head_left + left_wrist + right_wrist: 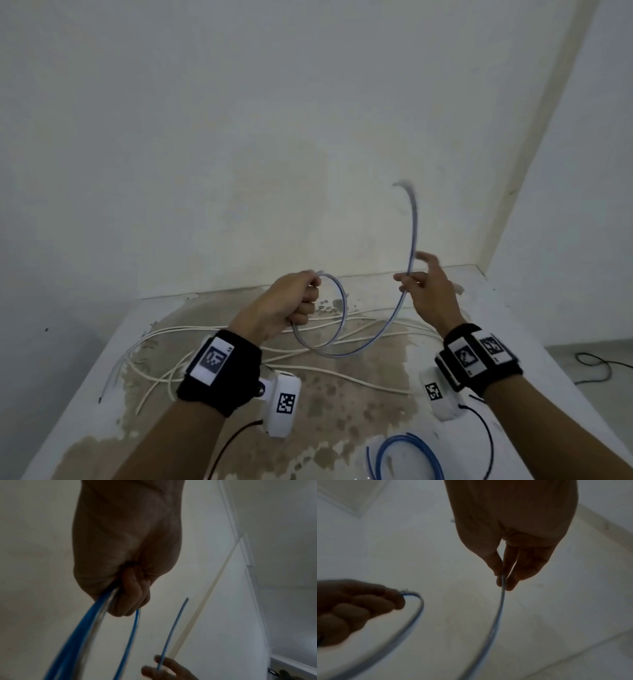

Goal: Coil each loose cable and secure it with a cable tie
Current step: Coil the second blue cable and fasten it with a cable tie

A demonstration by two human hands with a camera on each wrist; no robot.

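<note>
A thin blue-and-clear cable (pixel 344 308) hangs in the air between both hands, above the table (pixel 325 411). My left hand (pixel 310 294) grips one loop of it in a closed fist. In the left wrist view, several blue strands (pixel 134 626) leave that fist (pixel 123 561). My right hand (pixel 409 279) pinches the cable further along between thumb and fingers, seen close up in the right wrist view (pixel 503 580). Beyond the pinch, the blurred free end arcs up in front of the wall. No cable tie is visible.
Several loose white cables (pixel 205 330) sprawl across the stained table under my hands. A coiled blue cable (pixel 424 447) lies near the front edge. The wall stands close behind, with a corner at the right. A black cord (pixel 596 363) lies on the floor to the right.
</note>
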